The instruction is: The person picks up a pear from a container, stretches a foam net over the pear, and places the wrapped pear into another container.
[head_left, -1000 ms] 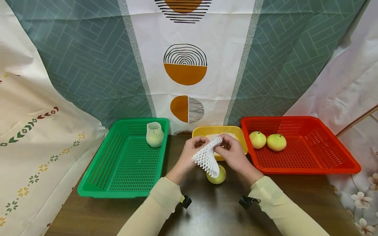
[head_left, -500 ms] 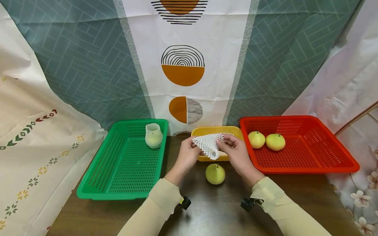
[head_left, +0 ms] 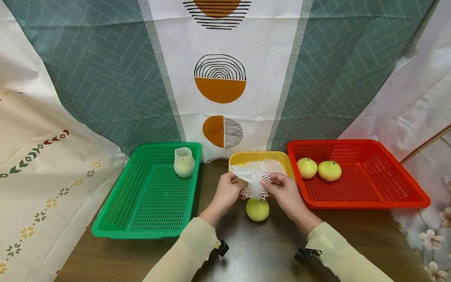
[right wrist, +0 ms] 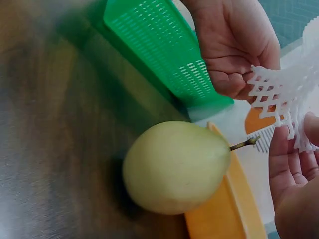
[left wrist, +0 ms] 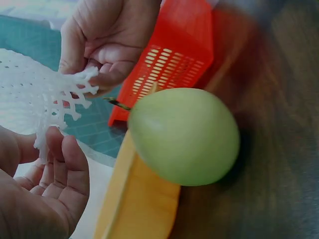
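Observation:
Between both hands is a white foam net sleeve [head_left: 254, 183], its mesh edge facing down over a yellow-green pear [head_left: 257, 210]. My left hand [head_left: 227, 190] pinches one side of the sleeve's edge. Opposite it, my right hand [head_left: 284, 192] pinches the other side between thumb and fingers. In the left wrist view the pear [left wrist: 184, 137] stands on the table with its stem toward the net [left wrist: 45, 94]. The right wrist view shows the pear [right wrist: 174, 167] apart from the hands, below the lattice edge of the net [right wrist: 279, 97].
A yellow basket [head_left: 243, 157] behind the hands holds more foam nets [head_left: 276, 166]. At left, a green basket [head_left: 148, 231] contains one netted pear [head_left: 184, 164]. The red basket [head_left: 366, 201] at right contains two bare pears [head_left: 329, 170]. A patterned cloth [head_left: 218, 39] hangs behind.
Both hands have turned the foam net so its edge faces down, and it now hangs just above the pear. The pear and baskets have stayed put.

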